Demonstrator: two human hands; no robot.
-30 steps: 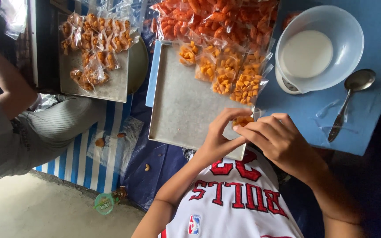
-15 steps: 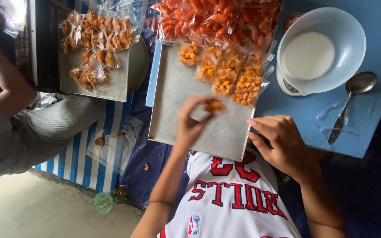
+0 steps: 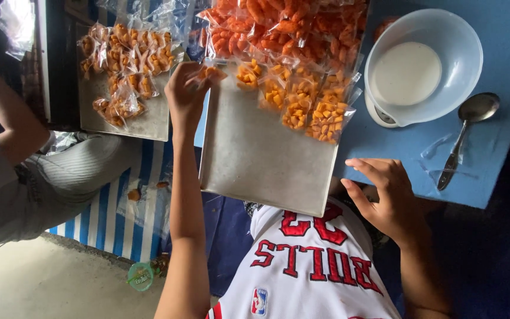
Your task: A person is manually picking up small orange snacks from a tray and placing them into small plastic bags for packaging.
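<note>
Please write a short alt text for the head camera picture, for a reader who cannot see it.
Seen from above, a person's left hand holds a small clear packet of orange snacks at the far left corner of a metal tray lined with similar packets. The right hand rests open and empty near the tray's near right corner.

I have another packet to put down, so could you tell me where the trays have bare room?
The near half of the metal tray is bare, bordered by the orange snack packets and its near edge. Its far end is crowded, as is the far tray.

Snack packets (image 3: 302, 100) lie on the metal tray (image 3: 255, 159), bowl (image 3: 423, 65) and spoon (image 3: 464, 133) to its right.
</note>
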